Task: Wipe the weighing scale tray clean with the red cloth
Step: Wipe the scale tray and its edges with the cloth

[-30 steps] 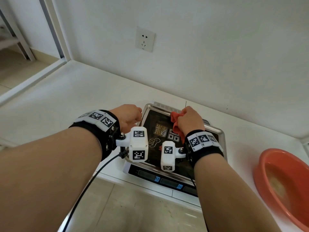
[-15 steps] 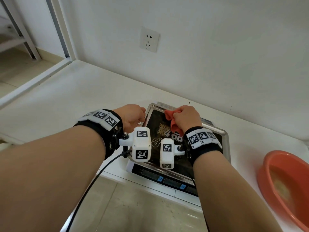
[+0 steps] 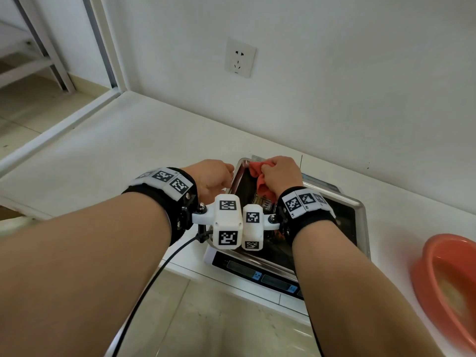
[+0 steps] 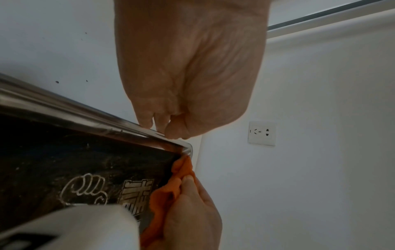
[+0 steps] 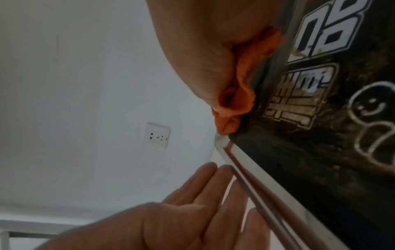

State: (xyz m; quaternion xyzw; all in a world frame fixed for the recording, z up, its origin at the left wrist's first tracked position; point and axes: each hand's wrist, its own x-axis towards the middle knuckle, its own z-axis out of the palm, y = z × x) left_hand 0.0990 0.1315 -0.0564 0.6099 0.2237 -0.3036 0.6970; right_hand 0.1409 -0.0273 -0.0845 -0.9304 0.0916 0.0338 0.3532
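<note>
The weighing scale's steel tray [image 3: 360, 210] carries a dark sticker with printed characters and sits on the white counter against the wall. My right hand [image 3: 280, 173] grips the bunched red cloth [image 3: 257, 173] and presses it into the tray's far left corner. In the right wrist view the cloth [image 5: 235, 104] sits right at the corner of the rim [image 5: 267, 203]. My left hand [image 3: 213, 176] rests outside the tray, with its straight fingers [image 5: 203, 194] laid against the left rim. The left wrist view shows its fingertips touching the rim [image 4: 64, 108] near the cloth [image 4: 164, 199].
An orange-red basin [image 3: 448, 292] stands on the counter at the right. The scale's display panel [image 3: 257, 274] faces me at the counter's front edge. A wall socket [image 3: 240, 57] is above the scale. A black cable [image 3: 154, 274] hangs from my left wrist.
My right hand has slid the red cloth leftward along the tray's far edge into the far left corner. The left hand has stayed on the left rim.
</note>
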